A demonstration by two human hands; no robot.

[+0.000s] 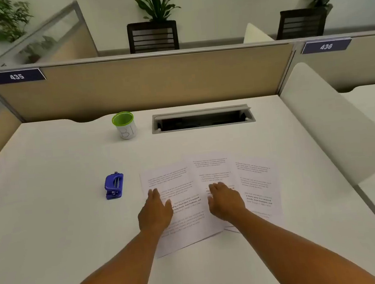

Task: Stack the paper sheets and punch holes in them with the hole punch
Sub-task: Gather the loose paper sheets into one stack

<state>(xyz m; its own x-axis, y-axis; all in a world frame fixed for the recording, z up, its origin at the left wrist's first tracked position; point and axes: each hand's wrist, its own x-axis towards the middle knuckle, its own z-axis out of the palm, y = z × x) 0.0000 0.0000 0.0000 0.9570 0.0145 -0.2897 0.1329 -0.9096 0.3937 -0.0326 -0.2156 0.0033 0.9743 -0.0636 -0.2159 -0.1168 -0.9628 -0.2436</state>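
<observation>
Three printed paper sheets lie fanned out and overlapping on the white desk: a left sheet (174,177), a middle sheet (212,167) and a right sheet (259,180). My left hand (155,210) rests flat on the left sheet, fingers extended, holding nothing. My right hand (225,201) lies palm down on the middle sheet, fingers loosely apart. A blue hole punch (114,186) sits on the desk to the left of the sheets, a hand's width from my left hand.
A green-rimmed cup (124,125) stands at the back of the desk (52,223). A cable slot (202,118) opens beside it. Beige partition walls (144,84) close the back; a white divider panel (331,125) bounds the right side.
</observation>
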